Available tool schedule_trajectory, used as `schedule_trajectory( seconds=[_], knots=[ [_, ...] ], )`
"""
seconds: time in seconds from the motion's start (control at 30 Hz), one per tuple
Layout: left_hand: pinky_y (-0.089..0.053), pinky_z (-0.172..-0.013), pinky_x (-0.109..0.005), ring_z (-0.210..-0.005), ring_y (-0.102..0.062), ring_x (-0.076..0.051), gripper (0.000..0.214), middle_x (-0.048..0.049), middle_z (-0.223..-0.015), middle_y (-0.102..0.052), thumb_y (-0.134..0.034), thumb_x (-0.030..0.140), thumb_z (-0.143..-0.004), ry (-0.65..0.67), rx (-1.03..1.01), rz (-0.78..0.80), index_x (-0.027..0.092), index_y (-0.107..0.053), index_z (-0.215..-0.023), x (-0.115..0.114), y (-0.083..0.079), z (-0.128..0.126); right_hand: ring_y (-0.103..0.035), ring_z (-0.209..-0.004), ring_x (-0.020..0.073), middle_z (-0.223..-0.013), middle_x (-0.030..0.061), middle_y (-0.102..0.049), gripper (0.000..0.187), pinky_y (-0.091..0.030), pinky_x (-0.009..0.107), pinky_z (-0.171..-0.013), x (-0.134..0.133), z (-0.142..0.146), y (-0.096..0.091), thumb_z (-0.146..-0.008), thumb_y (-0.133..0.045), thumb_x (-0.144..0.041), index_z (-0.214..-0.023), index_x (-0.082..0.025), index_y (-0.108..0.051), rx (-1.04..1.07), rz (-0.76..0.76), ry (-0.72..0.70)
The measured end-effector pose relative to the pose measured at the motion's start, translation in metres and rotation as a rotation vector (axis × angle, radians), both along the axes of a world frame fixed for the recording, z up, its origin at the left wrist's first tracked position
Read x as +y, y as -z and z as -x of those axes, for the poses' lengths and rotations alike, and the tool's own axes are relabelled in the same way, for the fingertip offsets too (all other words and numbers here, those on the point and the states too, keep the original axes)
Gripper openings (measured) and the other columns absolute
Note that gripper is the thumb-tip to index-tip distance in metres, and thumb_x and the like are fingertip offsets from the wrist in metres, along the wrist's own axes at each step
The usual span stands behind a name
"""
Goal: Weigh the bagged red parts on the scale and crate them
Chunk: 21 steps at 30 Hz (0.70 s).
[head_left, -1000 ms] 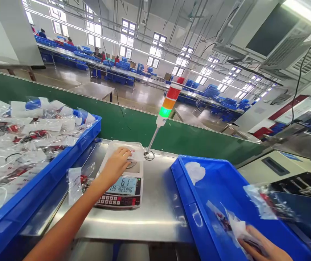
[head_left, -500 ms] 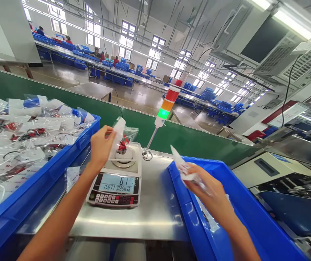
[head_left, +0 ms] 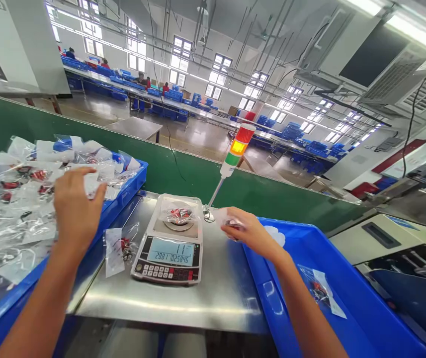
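While our left hand [head_left: 76,209] hangs open above the left blue crate [head_left: 123,186] of plastic packets [head_left: 37,199], grasping nothing and, as far as we can tell, touching nothing, we enter the bench item by item. First, a packet with red parts [head_left: 178,216] lies on the round pan [head_left: 177,225] of the digital scale [head_left: 166,238], free of both hands. We count that as good practice: a resting finger, or an edge caught on the scale's casing, would spoil the figures on the lit display [head_left: 171,251]. Second, our right hand [head_left: 248,231] is closed in a firm pinch of thumb and fingers on a small packet [head_left: 227,219], partly hidden by the fingers, above the steel table [head_left: 168,303] and just at the corner of the right blue crate [head_left: 332,278]. Third, a loose packet [head_left: 118,248] with red and metal parts lies flat on the table between the left crate and the scale. Fourth, a single packet [head_left: 319,293] lies in the right crate. Behind the scale stands a stack light [head_left: 237,149] on a thin pole [head_left: 215,193], its amber section lit.
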<state>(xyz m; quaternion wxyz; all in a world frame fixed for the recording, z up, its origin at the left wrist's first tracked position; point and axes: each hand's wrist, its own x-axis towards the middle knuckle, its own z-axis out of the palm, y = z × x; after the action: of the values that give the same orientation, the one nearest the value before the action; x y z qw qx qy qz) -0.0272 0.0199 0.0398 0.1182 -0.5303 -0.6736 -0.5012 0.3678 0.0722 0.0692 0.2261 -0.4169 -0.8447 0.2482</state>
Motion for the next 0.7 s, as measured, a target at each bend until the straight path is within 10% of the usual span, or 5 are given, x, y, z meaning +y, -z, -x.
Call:
schedule_trajectory(
  seconds=[0.17,0.33,0.47,0.7],
  knots=[
    [-0.051,-0.11,-0.047,-0.119,-0.063,-0.028,0.036,-0.0078,-0.121,-0.07,-0.042,0.049,-0.103,0.492,-0.008,0.116,0.022,-0.066,-0.107,0.012,0.029,-0.074,-0.064,-0.071,0.0189,-0.076,0.0001,-0.069,0.04,-0.055,0.031,-0.072,-0.051,-0.101,0.031,-0.081,-0.073,-0.06,-0.089,-0.022,-0.066,0.168,0.003,0.57],
    [-0.051,-0.108,-0.045,-0.119,-0.06,-0.027,0.025,-0.0091,-0.121,-0.069,-0.046,0.035,-0.103,0.632,0.034,0.166,0.02,-0.065,-0.108,0.028,0.054,-0.107,-0.074,-0.08,0.0244,-0.086,0.0014,-0.076,0.048,-0.065,0.035,-0.069,-0.109,-0.182,0.085,-0.068,-0.086,-0.058,-0.094,-0.023,-0.066,0.627,0.282,1.039],
    [-0.05,-0.108,-0.046,-0.122,-0.058,-0.028,0.02,-0.0094,-0.123,-0.068,-0.049,0.028,-0.102,0.657,0.106,0.23,0.02,-0.065,-0.111,0.038,0.066,-0.11,-0.078,-0.1,0.0284,-0.103,0.004,-0.081,0.034,-0.071,0.04,-0.081,-0.144,-0.207,0.112,-0.073,-0.086,-0.047,-0.097,-0.027,-0.072,1.013,0.504,1.101],
    [-0.052,-0.107,-0.047,-0.125,-0.056,-0.029,0.025,-0.0101,-0.126,-0.066,-0.05,0.022,-0.098,0.662,0.165,0.272,0.02,-0.064,-0.119,0.033,0.079,-0.097,-0.077,-0.107,0.0305,-0.107,0.0047,-0.082,0.029,-0.073,0.041,-0.082,-0.148,-0.205,0.12,-0.077,-0.084,-0.044,-0.101,-0.029,-0.076,1.089,0.544,1.111]
  ],
)
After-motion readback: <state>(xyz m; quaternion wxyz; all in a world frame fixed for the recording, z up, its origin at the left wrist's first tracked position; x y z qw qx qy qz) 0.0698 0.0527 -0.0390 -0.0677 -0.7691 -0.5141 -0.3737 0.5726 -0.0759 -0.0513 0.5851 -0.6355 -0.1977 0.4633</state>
